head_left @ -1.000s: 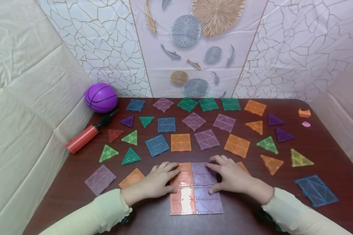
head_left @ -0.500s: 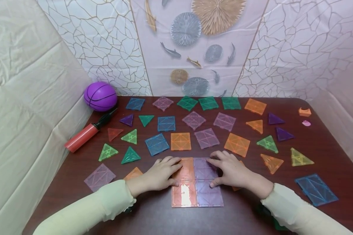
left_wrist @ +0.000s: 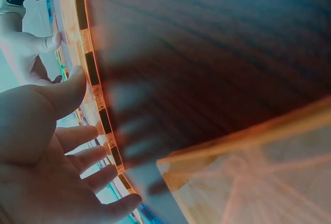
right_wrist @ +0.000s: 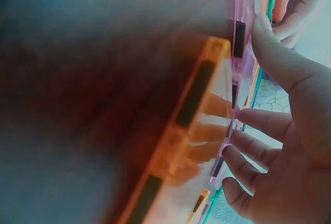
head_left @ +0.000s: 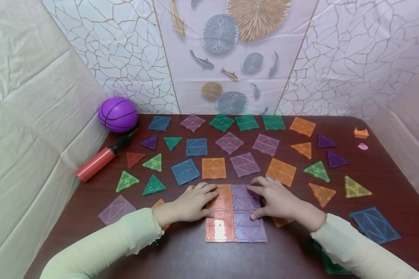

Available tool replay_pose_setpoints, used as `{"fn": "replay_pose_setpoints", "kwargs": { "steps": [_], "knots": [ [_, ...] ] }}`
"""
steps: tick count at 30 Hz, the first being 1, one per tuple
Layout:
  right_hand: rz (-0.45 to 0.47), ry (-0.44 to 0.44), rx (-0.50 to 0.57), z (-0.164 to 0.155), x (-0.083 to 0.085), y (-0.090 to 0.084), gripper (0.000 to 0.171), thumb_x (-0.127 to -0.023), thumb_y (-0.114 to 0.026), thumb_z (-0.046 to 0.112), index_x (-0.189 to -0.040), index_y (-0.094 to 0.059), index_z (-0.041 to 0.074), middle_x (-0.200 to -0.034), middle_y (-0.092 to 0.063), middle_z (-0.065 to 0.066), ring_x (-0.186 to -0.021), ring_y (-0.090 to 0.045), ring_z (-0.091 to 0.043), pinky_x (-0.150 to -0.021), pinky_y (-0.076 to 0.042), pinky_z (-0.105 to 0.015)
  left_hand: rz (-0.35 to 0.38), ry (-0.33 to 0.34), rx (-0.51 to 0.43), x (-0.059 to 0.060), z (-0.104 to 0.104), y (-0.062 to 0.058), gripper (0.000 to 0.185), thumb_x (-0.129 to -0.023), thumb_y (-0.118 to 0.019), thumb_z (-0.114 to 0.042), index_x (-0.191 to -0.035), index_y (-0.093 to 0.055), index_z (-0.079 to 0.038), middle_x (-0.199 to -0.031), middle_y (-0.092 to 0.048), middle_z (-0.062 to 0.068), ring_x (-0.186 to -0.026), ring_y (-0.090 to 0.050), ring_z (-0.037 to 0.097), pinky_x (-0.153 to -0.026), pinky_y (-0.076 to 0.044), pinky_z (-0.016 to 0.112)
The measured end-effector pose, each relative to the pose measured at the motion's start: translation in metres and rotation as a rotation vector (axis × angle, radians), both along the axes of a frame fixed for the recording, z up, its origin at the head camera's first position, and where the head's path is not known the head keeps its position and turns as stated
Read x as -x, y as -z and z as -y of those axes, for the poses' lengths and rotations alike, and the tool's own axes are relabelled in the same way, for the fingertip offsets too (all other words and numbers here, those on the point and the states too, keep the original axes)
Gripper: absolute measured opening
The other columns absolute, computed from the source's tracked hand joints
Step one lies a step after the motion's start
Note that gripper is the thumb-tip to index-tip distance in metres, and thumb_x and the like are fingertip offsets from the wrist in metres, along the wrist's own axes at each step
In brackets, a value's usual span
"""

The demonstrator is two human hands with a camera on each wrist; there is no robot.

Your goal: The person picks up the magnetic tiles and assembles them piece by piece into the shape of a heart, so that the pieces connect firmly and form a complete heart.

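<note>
Left hand (head_left: 192,203) rests flat, fingers straight, on the orange tiles (head_left: 220,228). Right hand (head_left: 276,201) lies likewise on the purple tiles (head_left: 249,230). Both pairs adjoin on the counter (head_left: 387,178).

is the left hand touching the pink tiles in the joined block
Touching. In the head view the left hand lies with straight fingers on the far pink tile, its thumb at the tile's left edge; no gap shows.

The square see-through plastic tiles, two orange (head_left: 220,217) and two purple (head_left: 248,219), look smooth and shiny. The dark brown wooden table (head_left: 195,255) is smooth with a soft shine. The purple rubber ball (head_left: 118,114) looks glossy. The red plastic pump (head_left: 95,164) is smooth. The cream cloth sleeves (head_left: 125,240) look soft and matt.
</note>
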State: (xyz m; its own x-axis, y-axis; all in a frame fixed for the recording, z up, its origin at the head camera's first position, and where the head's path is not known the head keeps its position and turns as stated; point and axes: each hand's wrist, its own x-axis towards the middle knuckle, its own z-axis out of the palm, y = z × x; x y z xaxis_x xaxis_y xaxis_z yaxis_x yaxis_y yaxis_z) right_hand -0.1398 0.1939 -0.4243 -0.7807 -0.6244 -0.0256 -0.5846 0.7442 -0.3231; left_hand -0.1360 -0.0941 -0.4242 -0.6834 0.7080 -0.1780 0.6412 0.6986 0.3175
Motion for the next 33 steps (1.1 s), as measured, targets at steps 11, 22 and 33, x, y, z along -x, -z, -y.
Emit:
{"fn": "replay_pose_setpoints", "kwargs": {
  "steps": [11, 22, 33],
  "knots": [
    [0.158, -0.076, 0.094, -0.003, 0.055, -0.017, 0.057, -0.079, -0.079, 0.037, -0.123, -0.064, 0.004, -0.119, -0.060, -0.011, -0.111, -0.053, -0.032, -0.093, -0.045, -0.051, -0.018, 0.022, -0.006, 0.003, 0.004, 0.003, 0.065, -0.091, -0.064, -0.041, -0.144, -0.045, -0.010, -0.151, -0.037, 0.008, -0.136, -0.034, 0.026, -0.103, -0.035, 0.051],
    [0.190, 0.085, 0.116, 0.001, 0.105, -0.015, 0.063, -0.080, -0.079, 0.030, -0.132, -0.057, 0.002, -0.136, -0.050, -0.021, -0.129, -0.039, -0.041, -0.105, -0.033, -0.058, -0.023, 0.052, -0.059, 0.009, 0.007, 0.006, 0.065, -0.088, -0.067, -0.044, -0.142, -0.049, -0.011, -0.148, -0.040, 0.007, -0.133, -0.035, 0.025, -0.099, -0.036, 0.050],
    [0.162, 0.076, 0.012, 0.001, 0.120, -0.008, 0.071, -0.078, -0.080, 0.033, -0.134, -0.053, -0.003, -0.138, -0.048, -0.024, -0.129, -0.039, -0.043, -0.106, -0.032, -0.057, -0.029, 0.055, -0.074, 0.009, 0.009, 0.006, 0.066, -0.087, -0.068, -0.044, -0.142, -0.049, -0.012, -0.148, -0.041, 0.006, -0.133, -0.035, 0.025, -0.101, -0.035, 0.050]
  ]
}}
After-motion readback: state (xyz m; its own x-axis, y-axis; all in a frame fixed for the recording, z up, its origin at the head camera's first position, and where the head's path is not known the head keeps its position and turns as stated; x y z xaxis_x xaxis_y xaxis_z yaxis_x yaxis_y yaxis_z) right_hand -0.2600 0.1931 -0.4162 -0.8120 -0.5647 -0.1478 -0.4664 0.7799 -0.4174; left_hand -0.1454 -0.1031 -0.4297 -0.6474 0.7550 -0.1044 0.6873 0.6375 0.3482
